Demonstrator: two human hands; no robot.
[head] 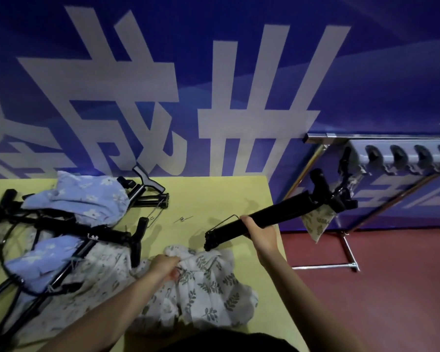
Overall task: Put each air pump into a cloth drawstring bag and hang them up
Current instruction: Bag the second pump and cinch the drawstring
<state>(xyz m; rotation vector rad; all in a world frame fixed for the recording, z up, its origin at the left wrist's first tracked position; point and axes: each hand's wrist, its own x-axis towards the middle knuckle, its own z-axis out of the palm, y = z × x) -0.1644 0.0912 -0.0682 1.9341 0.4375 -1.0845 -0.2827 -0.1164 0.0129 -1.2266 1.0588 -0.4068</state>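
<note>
My right hand (261, 233) grips the barrel of a black air pump (282, 212), held slanted above the yellow table (214, 194), its base end low near a white leaf-print cloth bag (208, 280). My left hand (165, 269) pinches the rim of that bag, which lies crumpled on the table. Several more black pumps (107, 235) lie tangled at the left with blue flowered bags (84, 199). A leaf-print bag (316, 222) with a pump in it hangs from the hook rack (401, 153) at the right.
A metal stand (328, 266) carries the grey hook rack over red floor to the right of the table. A blue wall with large white characters stands behind. A small metal spring (182, 219) lies on the table's middle.
</note>
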